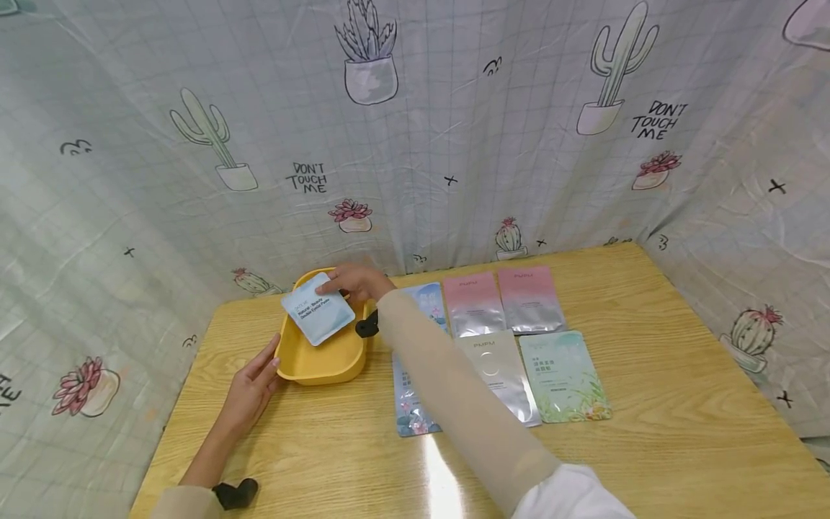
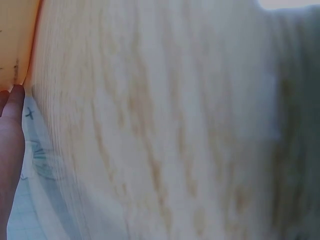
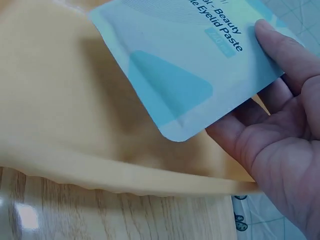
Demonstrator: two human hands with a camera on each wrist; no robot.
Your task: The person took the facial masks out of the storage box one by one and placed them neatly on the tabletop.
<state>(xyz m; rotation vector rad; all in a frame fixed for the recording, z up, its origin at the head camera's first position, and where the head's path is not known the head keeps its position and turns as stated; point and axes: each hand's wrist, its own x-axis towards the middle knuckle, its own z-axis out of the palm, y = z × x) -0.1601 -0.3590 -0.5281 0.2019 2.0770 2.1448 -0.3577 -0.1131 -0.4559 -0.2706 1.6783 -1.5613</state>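
Note:
My right hand [image 1: 359, 280] pinches a pale blue packet [image 1: 318, 310], with the thumb on its printed face and the other fingers behind. Its label reads "Natural - Beauty Double Eyelid Paste". The packet [image 3: 185, 65] is tilted over the inside of a yellow plastic basket [image 1: 324, 367]. At the basket's left side, my left hand [image 1: 254, 382] rests its fairly straight fingers against the outer wall. In the left wrist view, the fingertips of the left hand [image 2: 11, 130] meet the orange-looking wall [image 2: 17, 40].
Right of the basket lie two pink-silver pouches [image 1: 475, 306], a beige-silver pouch [image 1: 496, 367], a green pouch [image 1: 564, 375] and blue flowered pouches [image 1: 411, 404], partly hidden by my right sleeve [image 1: 454, 389]. A cactus-print curtain [image 1: 415, 144] hangs behind the wooden table [image 1: 674, 404].

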